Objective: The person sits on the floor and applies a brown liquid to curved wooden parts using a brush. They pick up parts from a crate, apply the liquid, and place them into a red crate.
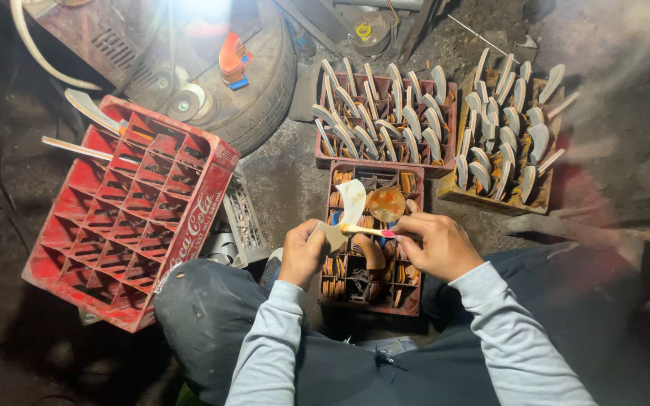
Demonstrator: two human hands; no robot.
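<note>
Left hand (302,252) clamped on pale curved blade piece (349,207), right hand (438,244) pinching small brush (366,231), tip on blade, glue-brown tub (387,204) behind.

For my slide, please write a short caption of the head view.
Left hand holds a pale curved blade; right hand brushes it above a red crate.

A dark, gritty floor (283,177) is carrying a tilted red crate (126,210), a tyre (261,83), and three crates (385,120) standing packed with curved pale pieces.

sleeves: light grey, long, ribbed cuffs | trousers: dark, dusty, pale smudges | hands: bare
</note>
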